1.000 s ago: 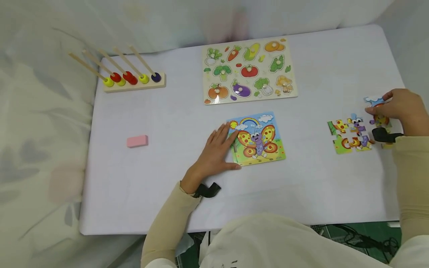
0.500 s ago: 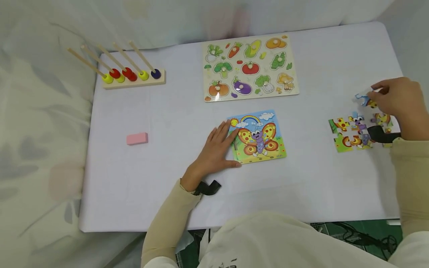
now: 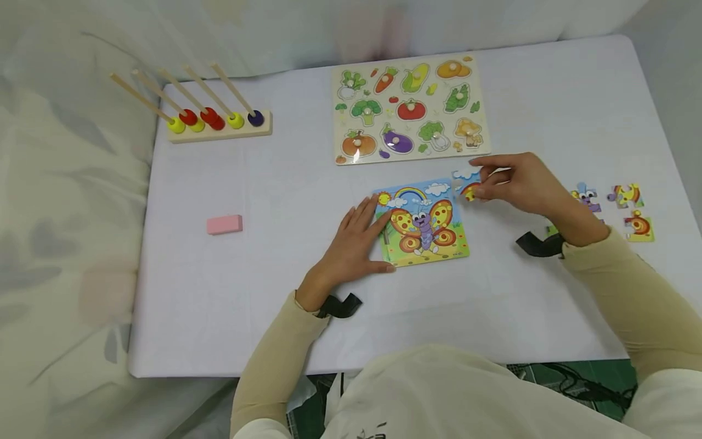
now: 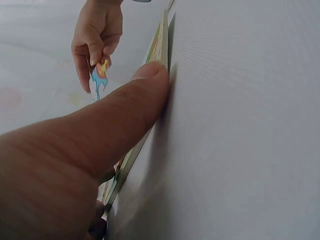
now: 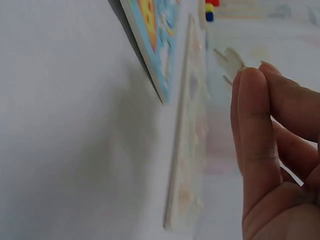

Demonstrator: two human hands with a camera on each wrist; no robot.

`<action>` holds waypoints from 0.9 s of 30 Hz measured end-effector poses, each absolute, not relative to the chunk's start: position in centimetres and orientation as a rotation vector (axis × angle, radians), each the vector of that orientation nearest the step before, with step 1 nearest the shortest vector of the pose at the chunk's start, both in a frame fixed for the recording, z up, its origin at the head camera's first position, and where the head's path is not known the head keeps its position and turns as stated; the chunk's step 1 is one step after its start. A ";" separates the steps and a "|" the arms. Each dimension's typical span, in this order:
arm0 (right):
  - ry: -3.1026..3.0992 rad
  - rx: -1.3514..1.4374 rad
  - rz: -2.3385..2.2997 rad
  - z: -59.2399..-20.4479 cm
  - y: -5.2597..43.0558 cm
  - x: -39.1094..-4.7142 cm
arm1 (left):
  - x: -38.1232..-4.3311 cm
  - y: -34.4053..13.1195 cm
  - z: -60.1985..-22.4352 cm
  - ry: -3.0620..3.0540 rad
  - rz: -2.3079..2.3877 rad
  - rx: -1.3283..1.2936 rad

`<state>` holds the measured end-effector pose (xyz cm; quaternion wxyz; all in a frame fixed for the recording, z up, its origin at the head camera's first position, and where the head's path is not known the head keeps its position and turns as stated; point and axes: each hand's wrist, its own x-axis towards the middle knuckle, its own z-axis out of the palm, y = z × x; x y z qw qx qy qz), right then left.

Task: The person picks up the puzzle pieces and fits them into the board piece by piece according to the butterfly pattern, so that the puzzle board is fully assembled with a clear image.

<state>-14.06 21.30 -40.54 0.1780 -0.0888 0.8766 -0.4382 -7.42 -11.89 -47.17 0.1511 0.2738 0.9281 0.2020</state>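
Note:
In the head view my left hand [image 3: 351, 247] lies with fingers spread along the left side of a square butterfly picture board [image 3: 439, 241]. Seen from the left wrist, its thumb [image 4: 135, 97] touches the board's edge. Over the board's upper right corner, my right hand [image 3: 523, 186] pinches a jigsaw piece [image 3: 465, 178] with blue sky and a yellow-red wing part. The left wrist view shows this piece [image 4: 100, 77] hanging from the fingertips. From the right wrist it appears edge-on, partly hidden by the fingers [image 5: 255, 115].
Several loose jigsaw pieces [image 3: 638, 227] lie at the right, some covered by the right forearm. Behind the butterfly board is a vegetable peg puzzle [image 3: 378, 94]. A wooden bead stand [image 3: 258, 129] with tall slanting rods is back left, and a pink block [image 3: 224, 224] lies before it.
My right hand has picked the jigsaw piece up from the group at the right and carried it left to the butterfly board. The left hand has stayed on the board.

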 end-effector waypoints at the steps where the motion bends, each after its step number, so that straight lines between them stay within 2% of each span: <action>1: 2.459 -0.260 -1.238 -40.9 20.8 -14.0 | -7.4 -11.9 -47.2 2.663 0.581 0.788; 11: 2.607 -0.554 -1.049 -44.6 18.3 -14.2 | -7.4 -11.8 -47.4 2.658 0.592 0.791; 15: 2.681 -0.665 -0.898 -45.0 18.0 -14.3 | -7.4 -11.7 -47.4 2.654 0.595 0.788; 27: 2.670 -0.759 -0.568 -44.9 16.7 -14.1 | -7.0 -12.2 -47.6 2.649 0.587 0.756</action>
